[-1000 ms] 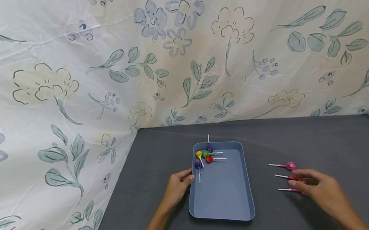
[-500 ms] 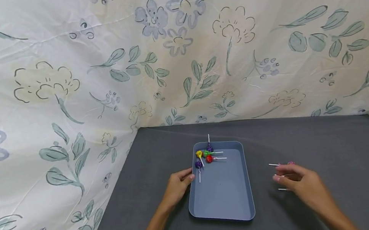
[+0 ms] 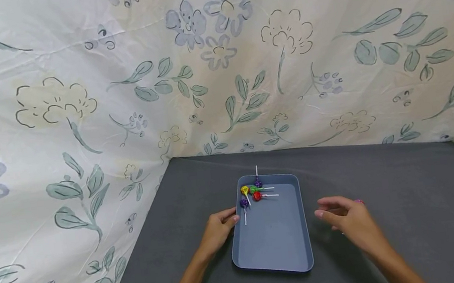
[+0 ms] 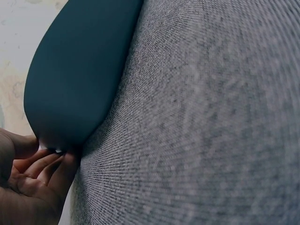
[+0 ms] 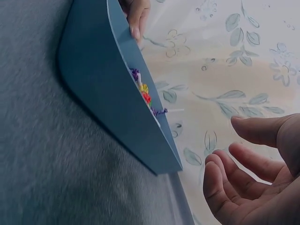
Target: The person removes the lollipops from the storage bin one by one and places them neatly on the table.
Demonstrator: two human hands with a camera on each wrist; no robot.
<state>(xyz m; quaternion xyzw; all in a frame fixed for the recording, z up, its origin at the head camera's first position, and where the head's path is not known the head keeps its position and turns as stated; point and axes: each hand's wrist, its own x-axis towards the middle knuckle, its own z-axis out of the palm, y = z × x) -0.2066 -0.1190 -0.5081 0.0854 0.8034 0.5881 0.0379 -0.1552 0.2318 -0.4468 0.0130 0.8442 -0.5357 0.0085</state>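
Observation:
My left hand (image 3: 216,231) grips the left rim of a blue-grey rectangular tray (image 3: 274,242), thumb at the rim and fingers at the outer side. Lollipops lie in the tray's far left part: a yellow lollipop (image 3: 245,190), a green lollipop (image 3: 254,189), a red lollipop (image 3: 257,196) and a purple lollipop (image 3: 244,203). Another purple lollipop (image 3: 258,183) leans its stick over the far rim. Right of the tray hovers my right hand (image 3: 352,220); the right wrist view shows its thumb and loosely bent fingers apart, nothing between them. Behind it a pink lollipop (image 3: 359,201) peeks out, mostly hidden.
Dark grey cloth (image 3: 443,209) covers the table. A flower-printed curtain (image 3: 241,87) stands along the back and left sides. The tray's right wall (image 3: 305,219) rises between the right hand and the lollipops inside.
My right hand has moved left from over the three lollipops on the table toward the tray, now covering most of them. The left hand and the tray have stayed put.

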